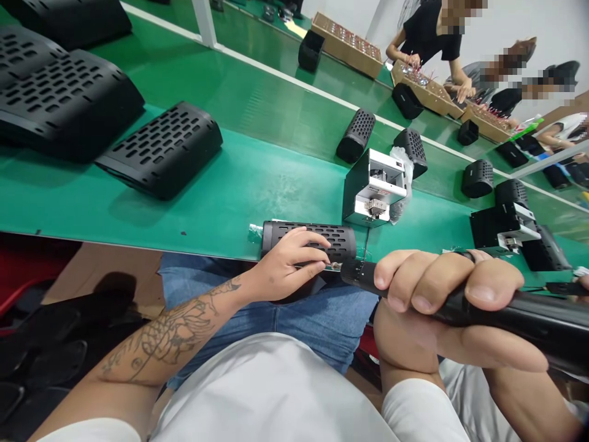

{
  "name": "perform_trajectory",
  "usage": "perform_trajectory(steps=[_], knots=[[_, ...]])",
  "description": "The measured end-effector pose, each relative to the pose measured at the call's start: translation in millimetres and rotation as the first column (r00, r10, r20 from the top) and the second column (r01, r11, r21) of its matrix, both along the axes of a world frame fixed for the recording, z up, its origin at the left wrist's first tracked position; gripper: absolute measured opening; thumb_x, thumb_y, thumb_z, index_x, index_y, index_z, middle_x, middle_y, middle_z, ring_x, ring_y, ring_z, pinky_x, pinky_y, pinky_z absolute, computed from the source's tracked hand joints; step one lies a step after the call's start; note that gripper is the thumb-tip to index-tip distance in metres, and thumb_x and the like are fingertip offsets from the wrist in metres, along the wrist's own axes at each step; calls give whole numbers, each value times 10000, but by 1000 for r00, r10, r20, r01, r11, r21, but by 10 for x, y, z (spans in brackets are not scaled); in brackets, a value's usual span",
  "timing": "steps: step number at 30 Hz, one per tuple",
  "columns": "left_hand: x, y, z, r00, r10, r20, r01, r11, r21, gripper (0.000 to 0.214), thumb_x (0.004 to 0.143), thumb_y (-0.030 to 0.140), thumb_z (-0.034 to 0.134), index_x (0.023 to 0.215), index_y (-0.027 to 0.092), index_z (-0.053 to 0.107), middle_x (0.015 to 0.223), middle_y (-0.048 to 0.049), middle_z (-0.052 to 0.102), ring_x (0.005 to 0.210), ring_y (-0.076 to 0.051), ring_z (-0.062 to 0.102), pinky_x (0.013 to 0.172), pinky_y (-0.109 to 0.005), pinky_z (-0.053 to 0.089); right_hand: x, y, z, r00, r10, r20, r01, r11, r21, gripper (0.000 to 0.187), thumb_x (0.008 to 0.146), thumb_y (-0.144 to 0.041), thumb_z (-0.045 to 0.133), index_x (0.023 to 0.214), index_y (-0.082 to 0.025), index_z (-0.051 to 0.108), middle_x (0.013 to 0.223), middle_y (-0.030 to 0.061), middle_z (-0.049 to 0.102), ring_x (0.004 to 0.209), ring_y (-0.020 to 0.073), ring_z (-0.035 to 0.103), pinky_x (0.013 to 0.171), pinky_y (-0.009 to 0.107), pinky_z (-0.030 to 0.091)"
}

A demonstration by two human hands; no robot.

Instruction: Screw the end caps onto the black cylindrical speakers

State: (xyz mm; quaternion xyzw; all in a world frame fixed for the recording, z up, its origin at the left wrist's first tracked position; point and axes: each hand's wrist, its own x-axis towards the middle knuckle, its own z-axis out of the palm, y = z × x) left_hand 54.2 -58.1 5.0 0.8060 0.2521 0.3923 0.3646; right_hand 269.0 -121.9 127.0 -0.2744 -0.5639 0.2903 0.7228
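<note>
My right hand point(442, 301) is wrapped around a black electric screwdriver point(363, 274), which points left with its metal bit in front. My left hand point(292, 263) lies over a black perforated casing point(340, 240) at the table's near edge. Its thumb and a finger come together at the tip of the bit; whatever they pinch is too small to make out. The casing lies with its slotted face up, partly covered by my left hand. Just behind it stands a box-shaped screw feeder point(375, 187) with a silver front.
Several more black casings point(165, 147) lie on the green table point(276, 178) to the left. Past the screw feeder are further casings point(356, 135) and a second feeder point(504, 227). Across the line, co-workers point(432, 37) handle cardboard trays point(345, 46) of small parts.
</note>
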Motion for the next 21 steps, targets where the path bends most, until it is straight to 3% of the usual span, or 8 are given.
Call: perform_trajectory(steps=[7, 10, 13, 16, 18, 21], knots=[[39, -54, -50, 1000, -21, 2, 20, 996, 90, 244, 1214, 318, 648, 1162, 267, 881, 1349, -92, 852, 1333, -258, 790, 1457, -575, 396, 23, -119, -79, 999, 42, 24, -42, 998, 39, 404, 969, -711, 902, 1037, -334, 774, 608, -91, 639, 369, 150, 477, 468, 403, 579], [35, -56, -38, 999, 0, -49, 6, 992, 125, 238, 1208, 354, 673, 1313, 295, 879, 1427, -98, 838, 1381, -274, 776, 1468, -597, 379, 59, -131, -99, 999, 38, 29, -40, 998, 57, 371, 967, -628, 947, 1072, -309, 790, 654, -75, 691, 410, 157, 567, 513, 397, 623], [-135, 14, -23, 975, 64, -213, -15, 974, 226, 546, 1134, 417, 780, 1658, 277, 713, 1682, -178, 711, 1584, -400, 657, 1492, -746, 254, 176, -15, -146, 998, 6, 65, -9, 999, 45, 287, 1007, -537, 934, 1060, -293, 793, 679, -59, 721, 448, 163, 636, 554, 376, 654], [-461, 145, -115, 921, 202, -335, -102, 951, 293, 823, 1043, 469, 848, 1793, 273, 571, 1805, -223, 581, 1705, -524, 509, 1469, -864, 160, 349, 203, -254, 997, -10, 78, 6, 999, 50, 275, 997, -508, 942, 1018, -279, 791, 645, -67, 691, 415, 152, 617, 485, 329, 611], [-678, 225, -256, 906, 230, -355, -142, 956, 256, 940, 1012, 514, 863, 1843, 287, 488, 1864, -221, 499, 1734, -546, 464, 1468, -863, 201, 440, 339, -346, 997, -44, 66, 41, 998, 47, 270, 986, -498, 948, 999, -284, 784, 625, -74, 668, 390, 148, 591, 437, 310, 571], [-869, 289, -517, 923, 165, -347, -136, 985, 104, 1108, 989, 567, 889, 1904, 290, 328, 1945, -221, 352, 1760, -531, 433, 1437, -762, 413, 490, 465, -471, 994, -88, 59, 87, 996, 25, 270, 984, -488, 947, 976, -293, 760, 615, -81, 650, 381, 146, 575, 422, 302, 551]])
